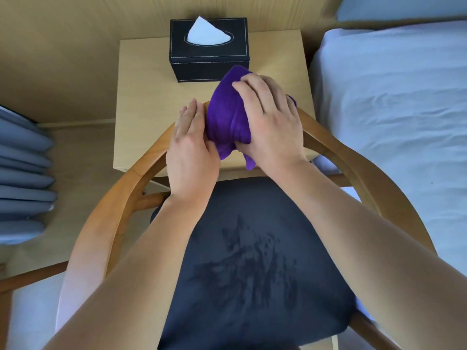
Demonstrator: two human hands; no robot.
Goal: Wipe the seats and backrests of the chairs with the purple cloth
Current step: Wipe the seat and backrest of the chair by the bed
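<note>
Purple cloth (227,117), bunched, sits over the top of the chair's curved wooden backrest (336,147), at the far middle of the rail. I see the right hand (267,122) on top of it and to its right, fingers curled over the bundle and thumb tucked under the near edge, gripping it. The left hand (189,152) lies just to the cloth's left, flat on the rail with fingers straight and together, holding nothing; its thumb side touches the cloth. The cloth's long axis runs far to near: the rounded end points away towards the black tissue box (209,49), and two loose tails hang on the near side, over the gap above the seat (252,261). The seat is dark fabric with a darker streaked patch near its middle. The tissue box stands on a pale wood bedside table (151,97) beyond the chair. A bed (391,97) with light sheets is at right, grey curtain folds (22,173) at left.
</note>
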